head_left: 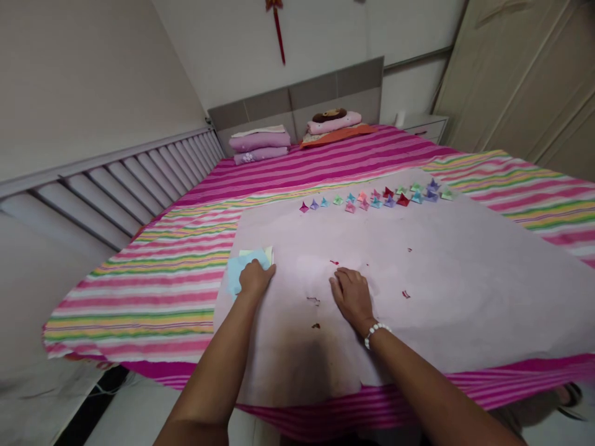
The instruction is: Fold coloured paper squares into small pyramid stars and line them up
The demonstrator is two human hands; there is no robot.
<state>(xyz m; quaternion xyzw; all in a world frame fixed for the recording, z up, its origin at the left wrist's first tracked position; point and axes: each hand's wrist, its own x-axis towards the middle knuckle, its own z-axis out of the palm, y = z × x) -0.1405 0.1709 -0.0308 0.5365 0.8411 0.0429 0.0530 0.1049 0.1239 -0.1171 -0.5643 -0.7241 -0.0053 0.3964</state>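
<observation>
Head: blue paper (235, 267) under left hand (255, 277); right hand (354, 296) apart.

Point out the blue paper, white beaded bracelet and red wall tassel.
Blue paper (234, 272), head view: uncovered left part.
White beaded bracelet (371, 330), head view: its visible beads.
Red wall tassel (279, 36), head view: middle of its length.

Paper under the fingers (253, 279): top sheet (235, 266) light blue, plain; sheet beneath (269, 253) pale yellow-green; folded paper pieces (389, 201) in magenta, lilac, light blue, mint green, salmon, pink, red and violet; scraps (406, 294) dark red to brownish; large ground sheet (465, 266) plain pale greyish-lilac; striped cover (171, 272) banded white, pink, green and yellow; bed sheet (260, 183) striped in deep magenta and lighter pink; headboard (339, 93) two-tone grey; bracelet (368, 340) white; wall hanging (279, 37) red; wardrobe (520, 74) beige.
</observation>
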